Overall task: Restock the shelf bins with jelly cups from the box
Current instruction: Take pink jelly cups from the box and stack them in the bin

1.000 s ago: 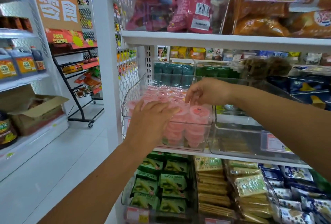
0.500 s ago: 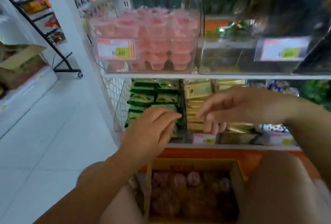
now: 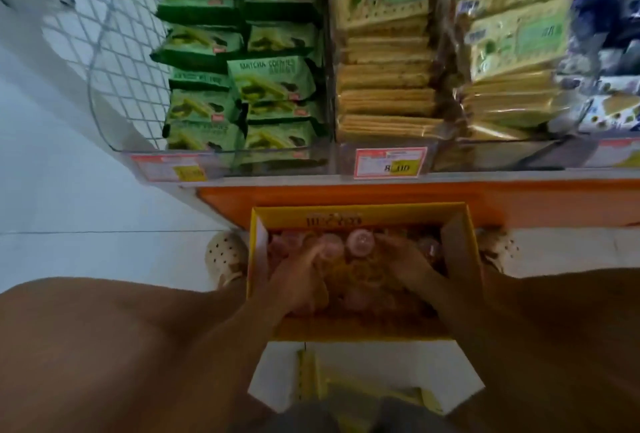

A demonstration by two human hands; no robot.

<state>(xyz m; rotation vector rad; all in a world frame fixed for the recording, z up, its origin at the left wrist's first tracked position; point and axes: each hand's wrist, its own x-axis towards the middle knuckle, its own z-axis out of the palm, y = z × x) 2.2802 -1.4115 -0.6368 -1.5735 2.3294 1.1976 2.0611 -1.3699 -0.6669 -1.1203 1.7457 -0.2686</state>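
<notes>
- Both hands are down inside the box [image 3: 360, 216]: left hand [image 3: 298, 283] and right hand [image 3: 412, 268] lie on the jelly cups [image 3: 360, 242], fingers bent over them. Motion blur hides whether either has closed round a cup, so the grip cannot be told.
- Pink jelly cups fill the yellow box, which sits on the floor between the person's shoes [image 3: 225, 256], just in front of the orange shelf base [image 3: 519, 204].
- Shelf bins in view hold matcha cookies [image 3: 270, 80] and cracker packs [image 3: 384, 96]. No jelly bin in view.
- Progress, as a judgement: mid-restock, at a pick-up step. Plenty of cups are left to move, and the bin's fill level cannot be told.
</notes>
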